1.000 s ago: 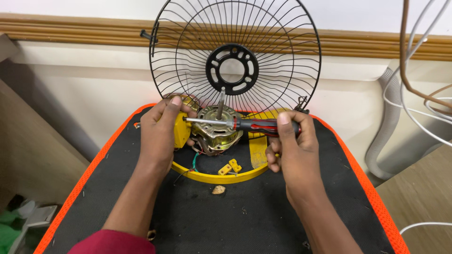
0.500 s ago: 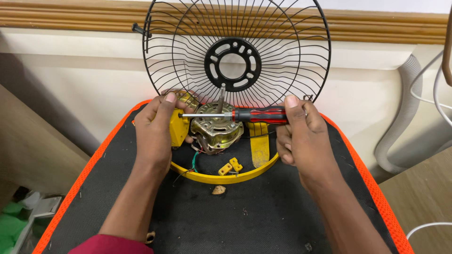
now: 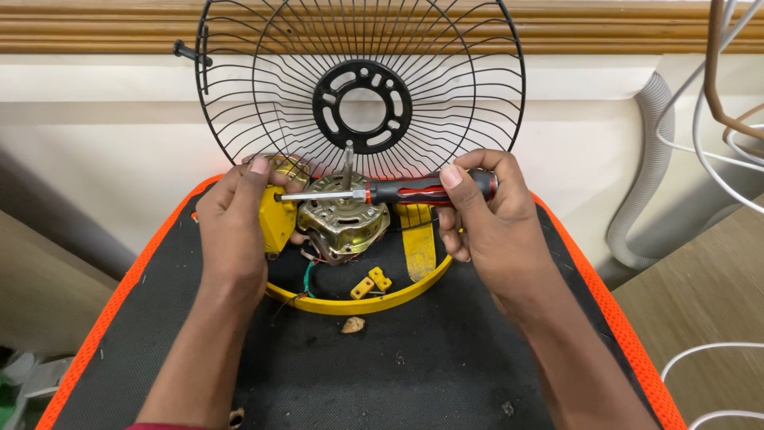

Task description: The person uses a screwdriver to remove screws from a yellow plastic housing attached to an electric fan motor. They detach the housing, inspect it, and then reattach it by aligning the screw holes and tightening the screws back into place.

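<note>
Behind the black table [image 3: 414,382], the wire fan guard [image 3: 358,87] has stayed put. My right hand [image 3: 493,227] still pinches the red-black screwdriver [image 3: 398,192], now lower, while my left hand [image 3: 235,231] grips the yellow housing [image 3: 278,219] beside the brassy motor [image 3: 344,219].

Both forearms come up from the bottom edge and angle inward, bare to the wrist, a sliver of dark red sleeve showing at the left elbow. The left hand [image 3: 235,227] sits back-up, fingers curled forward and down in a clamping grip, thumb stretched along the top with its nail facing the camera. The right hand [image 3: 493,219] is level with it and well apart, wrist slightly cocked, fingers wrapped round in a closed fist-like grip, thumb laid flat across the top pointing left. Knuckles of both hands face up, the two thumbs aimed toward each other, both wrists held clear of the surface below
</note>
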